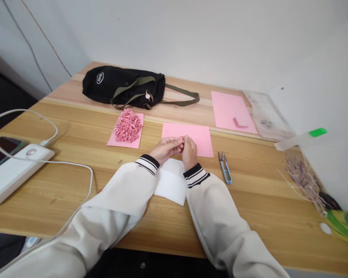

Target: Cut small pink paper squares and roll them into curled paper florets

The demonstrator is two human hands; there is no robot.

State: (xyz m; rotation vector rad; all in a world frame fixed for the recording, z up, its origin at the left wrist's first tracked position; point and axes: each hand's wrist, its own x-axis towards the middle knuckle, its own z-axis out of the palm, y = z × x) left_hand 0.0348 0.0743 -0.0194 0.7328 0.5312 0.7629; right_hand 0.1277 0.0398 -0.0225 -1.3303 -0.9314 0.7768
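Note:
My left hand [166,148] and my right hand [189,151] meet at the fingertips over a pink sheet of paper [202,139]. Pinched between them is a small pink piece [180,138], mostly hidden by the fingers, so its exact form cannot be made out. A white sheet [171,188] lies beneath my wrists. To the left, a heap of pink stamen-like bits [127,126] rests on a smaller pink sheet [116,141]. Blue-handled thread snips [225,169] lie to the right of my right hand.
A black bag [121,83] with a watch [148,96] on it lies at the back. Another pink sheet [226,106] bears a folded pink strip [239,123]. Dried stems [303,175] lie at right. A white power strip [20,170] and cable [75,164] occupy the left.

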